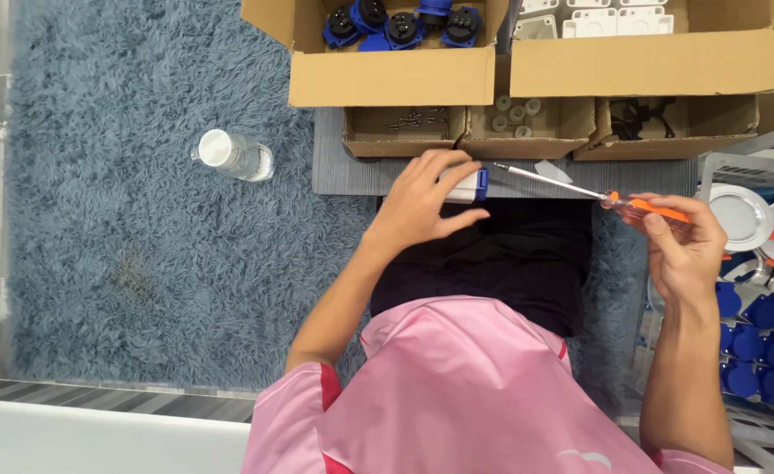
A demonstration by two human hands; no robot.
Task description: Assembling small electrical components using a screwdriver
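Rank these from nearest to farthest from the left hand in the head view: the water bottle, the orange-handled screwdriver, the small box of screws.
From the left hand:
1. Small box of screws, just beyond the hand, at the mat's far edge.
2. Orange-handled screwdriver, to the right, its tip pointing toward the hand, handle in the right hand.
3. Water bottle, off to the left, lying on the blue rug.
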